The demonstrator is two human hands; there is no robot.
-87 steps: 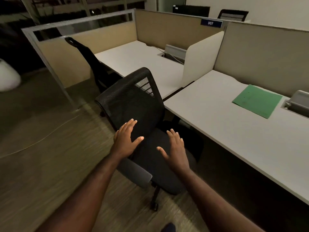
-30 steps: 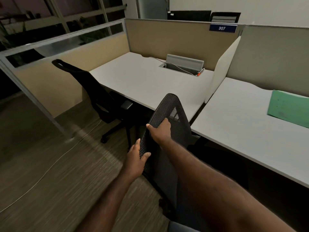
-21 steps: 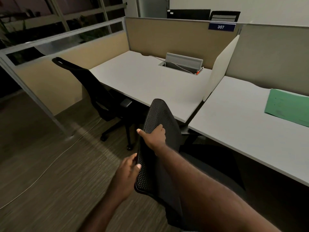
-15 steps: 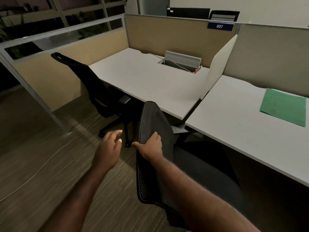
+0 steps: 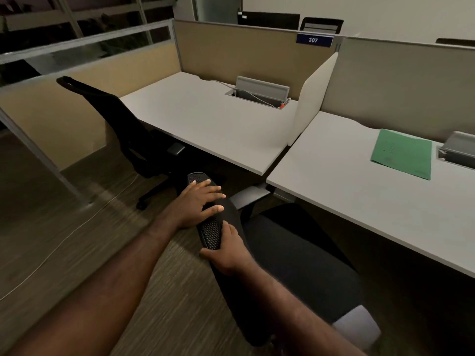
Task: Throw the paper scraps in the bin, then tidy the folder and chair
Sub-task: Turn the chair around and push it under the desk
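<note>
Here, gripped the chair [image 5: 295, 263] by its backrest rim with the right hand [image 5: 228, 250], nearer the body; rested the left hand [image 5: 198, 201] flat, fingers straight, farther along. Rim lengthwise away from the body, seat and desk [image 5: 359, 201] right of both hands, folder [image 5: 403, 152] farther right.

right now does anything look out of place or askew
The chair stands at an angle to the desk, not tucked under. On the other desk a cable box lid stands open, a cable trailing out. Nothing looks spilled.
</note>
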